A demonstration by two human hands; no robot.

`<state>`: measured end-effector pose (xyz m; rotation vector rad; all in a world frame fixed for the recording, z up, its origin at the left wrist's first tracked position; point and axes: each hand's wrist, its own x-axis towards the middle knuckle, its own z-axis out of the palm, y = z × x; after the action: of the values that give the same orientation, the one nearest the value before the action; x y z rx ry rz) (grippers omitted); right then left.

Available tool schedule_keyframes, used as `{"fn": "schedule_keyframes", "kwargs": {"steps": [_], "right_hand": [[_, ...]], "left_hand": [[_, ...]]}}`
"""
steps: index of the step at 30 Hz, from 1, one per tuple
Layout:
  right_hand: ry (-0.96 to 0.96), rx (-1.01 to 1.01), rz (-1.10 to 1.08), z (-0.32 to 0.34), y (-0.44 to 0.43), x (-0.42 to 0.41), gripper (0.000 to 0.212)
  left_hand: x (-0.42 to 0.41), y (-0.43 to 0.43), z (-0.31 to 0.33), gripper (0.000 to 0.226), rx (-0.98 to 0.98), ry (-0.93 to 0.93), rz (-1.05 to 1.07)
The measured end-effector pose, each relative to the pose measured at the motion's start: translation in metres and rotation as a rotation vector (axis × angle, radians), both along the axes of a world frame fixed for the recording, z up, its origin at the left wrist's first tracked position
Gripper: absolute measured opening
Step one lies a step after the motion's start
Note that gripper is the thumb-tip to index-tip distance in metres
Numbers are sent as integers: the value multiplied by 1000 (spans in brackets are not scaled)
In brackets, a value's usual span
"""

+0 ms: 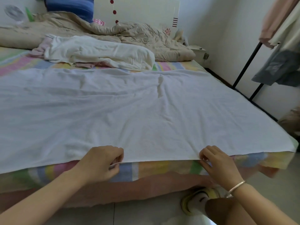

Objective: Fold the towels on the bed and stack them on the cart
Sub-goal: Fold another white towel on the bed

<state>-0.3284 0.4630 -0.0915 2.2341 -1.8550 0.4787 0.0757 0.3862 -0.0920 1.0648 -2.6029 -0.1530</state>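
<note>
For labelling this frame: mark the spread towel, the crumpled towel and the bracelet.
spread towel (129, 111), head view, flat middle of the cloth.
crumpled towel (100, 51), head view, top of the heap.
bracelet (237, 186), head view, middle of the band at the wrist.

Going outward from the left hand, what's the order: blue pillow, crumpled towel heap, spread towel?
1. The spread towel, its near edge pinched by the left hand.
2. The crumpled towel heap, beyond it, in the middle.
3. The blue pillow, farthest back, upper left.
</note>
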Motion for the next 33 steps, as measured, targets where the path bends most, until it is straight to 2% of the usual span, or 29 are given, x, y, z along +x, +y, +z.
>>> {"fn": "schedule_keyframes", "kwargs": {"steps": [4,8,9,11,14,17,19,20,22,25,27,29,31,33], "right_hand": [[-13,74,-6,3,1,0,20],[-80,-21,-45,8,2,1,9],[-81,-23,-75,9,0,4,17],[-77,83,-114,8,-8,23,53],[-52,297,-90,-5,-31,73,99],[-64,355,-80,-10,-62,144,110],[-69,357,23,-9,-83,201,117],[-62,362,96,-7,-88,226,119],[-63,386,248,-6,-98,289,110],[-57,391,483,-4,-109,373,95],[-136,352,582,0,-119,407,81],[-267,244,569,0,-138,435,66],[-302,154,443,2,-161,456,67],[-197,280,279,2,-181,477,72]], "left_hand": [[-5,11,2,11,16,-13,44],[-20,17,1,19,-48,163,161],[-26,16,-1,24,-85,185,170],[-35,11,-4,39,-100,172,186],[-32,-1,-9,59,-70,-35,263],[16,-4,-11,90,65,-218,472],[65,0,-11,110,128,-273,598],[84,3,-10,111,138,-281,635],[128,6,-6,95,115,-212,718],[193,-4,1,62,20,132,921],[228,-17,8,39,-6,212,1029],[262,-32,14,29,9,200,1097],[289,-47,18,25,-4,168,1142],[313,-64,19,23,-28,166,1176]]}}
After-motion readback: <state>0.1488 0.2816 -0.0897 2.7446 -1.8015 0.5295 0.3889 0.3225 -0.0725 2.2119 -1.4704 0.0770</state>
